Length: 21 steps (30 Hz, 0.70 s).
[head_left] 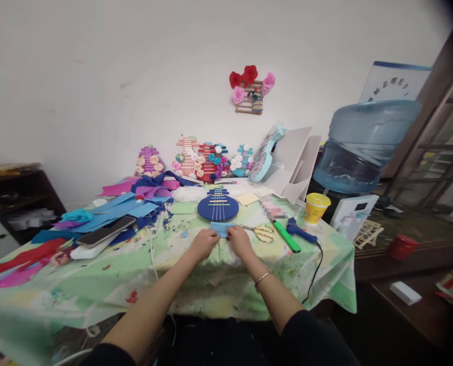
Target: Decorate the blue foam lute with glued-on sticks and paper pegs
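A small light-blue piece of felt (222,230) lies stretched between my hands near the front of the table. My left hand (204,244) pinches its left end, and my right hand (239,241) grips its right end, fingers closed. Just beyond it rests a dark-blue lute-shaped craft (202,208) with pale strings and stick-like pegs. Gold-handled scissors (263,234) lie right beside my right hand, blades pointing toward the felt. Farther right are a green-handled cutter (287,238) and a blue glue gun (300,231) with a black cord.
Coloured felt sheets (112,211) and a phone (106,230) cover the left side. Decorated lute-shaped crafts (207,160) lean on the wall behind. A yellow cup (317,208) stands at right, before a water-dispenser bottle (358,147). A white cable (151,249) crosses the tablecloth.
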{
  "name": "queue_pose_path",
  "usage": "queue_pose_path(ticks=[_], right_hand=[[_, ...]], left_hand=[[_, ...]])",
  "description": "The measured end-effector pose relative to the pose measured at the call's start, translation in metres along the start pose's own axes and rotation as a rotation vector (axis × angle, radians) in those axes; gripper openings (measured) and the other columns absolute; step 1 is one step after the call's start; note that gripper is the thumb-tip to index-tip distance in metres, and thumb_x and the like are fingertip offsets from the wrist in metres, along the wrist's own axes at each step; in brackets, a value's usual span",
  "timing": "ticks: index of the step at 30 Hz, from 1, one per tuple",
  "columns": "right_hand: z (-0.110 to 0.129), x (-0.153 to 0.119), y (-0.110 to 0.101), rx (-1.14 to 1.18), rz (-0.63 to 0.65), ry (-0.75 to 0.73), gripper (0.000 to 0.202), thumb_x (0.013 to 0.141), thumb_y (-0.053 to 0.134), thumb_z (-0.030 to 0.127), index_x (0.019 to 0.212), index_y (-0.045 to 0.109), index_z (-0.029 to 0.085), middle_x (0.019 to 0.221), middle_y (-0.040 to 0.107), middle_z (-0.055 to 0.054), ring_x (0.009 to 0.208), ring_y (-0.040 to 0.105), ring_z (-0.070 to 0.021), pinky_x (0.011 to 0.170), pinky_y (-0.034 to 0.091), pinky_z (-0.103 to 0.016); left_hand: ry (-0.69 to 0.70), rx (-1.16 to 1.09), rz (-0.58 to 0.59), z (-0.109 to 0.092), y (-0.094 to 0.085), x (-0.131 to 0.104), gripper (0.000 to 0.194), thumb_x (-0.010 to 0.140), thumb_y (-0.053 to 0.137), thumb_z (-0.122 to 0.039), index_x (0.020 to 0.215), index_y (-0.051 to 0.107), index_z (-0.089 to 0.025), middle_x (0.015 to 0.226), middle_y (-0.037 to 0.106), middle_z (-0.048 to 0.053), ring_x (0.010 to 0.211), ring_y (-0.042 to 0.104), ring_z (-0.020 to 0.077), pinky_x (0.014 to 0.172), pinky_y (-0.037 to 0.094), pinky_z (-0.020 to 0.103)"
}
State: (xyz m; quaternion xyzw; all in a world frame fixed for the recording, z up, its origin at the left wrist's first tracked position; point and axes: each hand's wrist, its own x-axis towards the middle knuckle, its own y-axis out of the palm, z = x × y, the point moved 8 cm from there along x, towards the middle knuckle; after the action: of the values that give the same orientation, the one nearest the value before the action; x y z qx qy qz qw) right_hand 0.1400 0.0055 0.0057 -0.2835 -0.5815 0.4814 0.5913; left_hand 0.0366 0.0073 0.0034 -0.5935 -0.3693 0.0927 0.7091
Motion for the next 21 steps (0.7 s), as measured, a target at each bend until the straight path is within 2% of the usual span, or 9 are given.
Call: queue_pose_path(ticks=[4,10,15,17,21], right_hand=[[0.004,0.0,0.0,-0.043,0.004,-0.039,0.013,0.085,0.048,0.016,0.084,0.061,0.017,0.087,0.061,-0.006,0.087,0.049,-0.018,0.073,0.032,-0.027],[0.011,0.0,0.0,-0.108,0.004,-0.078,0.012,0.086,0.049,0.02,0.087,0.061,0.016,0.093,0.059,-0.009,0.095,0.046,-0.0212,0.076,0.033,-0.031],[0.016,0.002,0.004,-0.162,0.037,-0.1,0.016,0.088,0.043,0.016,0.092,0.059,0.013,0.095,0.059,-0.01,0.092,0.049,-0.0206,0.075,0.036,-0.031],[0.019,0.001,0.004,-0.183,0.043,-0.114,0.016,0.089,0.042,0.015,0.094,0.058,0.013,0.096,0.059,-0.01,0.092,0.049,-0.0207,0.075,0.036,-0.032],[0.022,-0.001,0.002,-0.215,0.033,-0.112,0.016,0.088,0.042,0.013,0.096,0.056,0.012,0.097,0.059,-0.012,0.094,0.049,-0.0212,0.076,0.038,-0.033]], left_hand=[[-0.059,0.062,0.079,0.0,0.0,0.003,0.03,0.086,0.037,-0.018,0.095,0.066,-0.018,0.086,0.063,0.008,0.083,0.054,0.0184,0.074,0.042,0.029],[-0.089,0.144,0.164,-0.004,0.002,0.018,0.024,0.082,0.043,-0.019,0.08,0.067,-0.015,0.081,0.065,0.011,0.076,0.06,0.0218,0.068,0.043,0.032],[-0.035,0.177,0.214,-0.015,0.014,0.029,0.026,0.081,0.039,-0.007,0.08,0.065,-0.007,0.077,0.064,0.018,0.073,0.061,0.0253,0.064,0.043,0.035],[0.001,0.184,0.224,-0.017,0.017,0.028,0.024,0.08,0.041,-0.006,0.077,0.064,-0.007,0.077,0.063,0.018,0.073,0.06,0.0251,0.065,0.043,0.034],[0.031,0.212,0.203,-0.015,0.016,0.022,0.025,0.081,0.038,-0.006,0.087,0.062,-0.008,0.087,0.062,0.017,0.079,0.059,0.0236,0.067,0.044,0.033]])
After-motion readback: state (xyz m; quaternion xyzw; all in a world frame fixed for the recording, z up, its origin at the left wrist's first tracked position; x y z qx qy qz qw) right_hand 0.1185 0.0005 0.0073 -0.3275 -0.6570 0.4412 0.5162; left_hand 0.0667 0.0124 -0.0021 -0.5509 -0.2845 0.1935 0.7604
